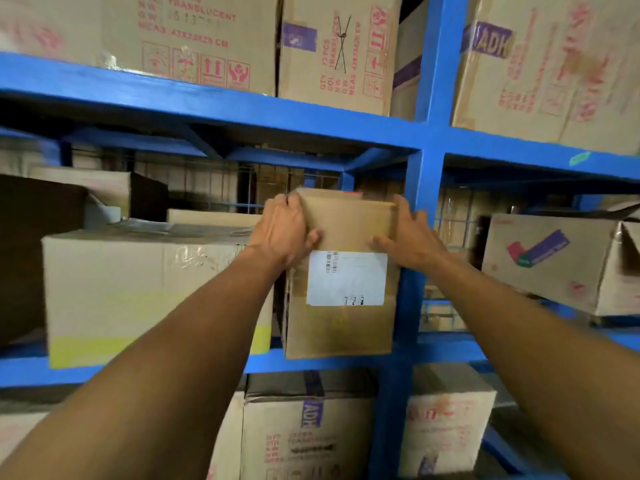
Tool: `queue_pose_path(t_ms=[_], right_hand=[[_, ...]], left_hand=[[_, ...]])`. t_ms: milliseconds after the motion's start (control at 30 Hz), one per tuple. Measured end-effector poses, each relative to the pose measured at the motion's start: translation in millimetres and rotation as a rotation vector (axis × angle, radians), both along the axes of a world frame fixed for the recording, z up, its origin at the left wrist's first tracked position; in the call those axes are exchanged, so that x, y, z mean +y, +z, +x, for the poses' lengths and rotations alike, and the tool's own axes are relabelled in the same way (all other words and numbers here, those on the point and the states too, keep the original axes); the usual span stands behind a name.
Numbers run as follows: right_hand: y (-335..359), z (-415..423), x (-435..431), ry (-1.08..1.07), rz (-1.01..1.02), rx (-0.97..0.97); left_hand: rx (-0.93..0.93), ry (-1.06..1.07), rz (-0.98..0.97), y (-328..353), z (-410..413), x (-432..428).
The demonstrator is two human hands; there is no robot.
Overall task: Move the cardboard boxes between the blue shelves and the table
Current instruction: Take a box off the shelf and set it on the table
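Observation:
A small brown cardboard box (341,323) with a white shipping label stands on the middle level of the blue shelves (420,209), tight against the upright post. My left hand (285,230) grips its upper left corner, fingers curled over the top edge and thumb on the front. My right hand (412,237) holds the upper right corner the same way. The box leans slightly, its bottom edge at the shelf's front rail.
A large taped box (138,292) with a yellow band sits just left of the small one. More cartons fill the upper shelf (339,57), the lower shelf (304,427) and the right bay (554,261). A dark box stands at far left.

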State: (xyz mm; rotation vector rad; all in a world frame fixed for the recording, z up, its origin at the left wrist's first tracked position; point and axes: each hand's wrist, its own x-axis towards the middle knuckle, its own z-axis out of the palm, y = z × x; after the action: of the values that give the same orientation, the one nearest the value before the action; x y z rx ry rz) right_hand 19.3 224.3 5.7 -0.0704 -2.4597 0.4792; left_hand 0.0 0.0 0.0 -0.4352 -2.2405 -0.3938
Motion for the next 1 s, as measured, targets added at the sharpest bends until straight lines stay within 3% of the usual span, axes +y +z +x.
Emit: queue_pose_path(t_ms=[200, 333, 533, 733, 1000], right_hand=[[-2.1, -20.3, 8.2, 0.161, -0.088, -0.15], [-13.5, -37.1, 12.7, 0.226, -0.151, -0.151], [-27.5, -42.3, 17.5, 0.335, -0.223, -0.045], [-27.3, -26.1, 9.9, 0.289, -0.243, -0.024], [-30.8, 9.8, -1.4, 0.205, -0.245, -0.004]], left_hand=[[-0.255, -0.019, 0.072, 6.7, -8.4, 12.9], [-0.361, -0.068, 0.132, -0.2, -16.3, 19.4], [-0.416, -0.089, 0.255, -13.4, -18.1, 24.7], [-0.411, -0.031, 0.293, -15.6, -1.8, 36.4], [-0.401, -0.118, 0.332, -21.6, 27.1, 28.3]])
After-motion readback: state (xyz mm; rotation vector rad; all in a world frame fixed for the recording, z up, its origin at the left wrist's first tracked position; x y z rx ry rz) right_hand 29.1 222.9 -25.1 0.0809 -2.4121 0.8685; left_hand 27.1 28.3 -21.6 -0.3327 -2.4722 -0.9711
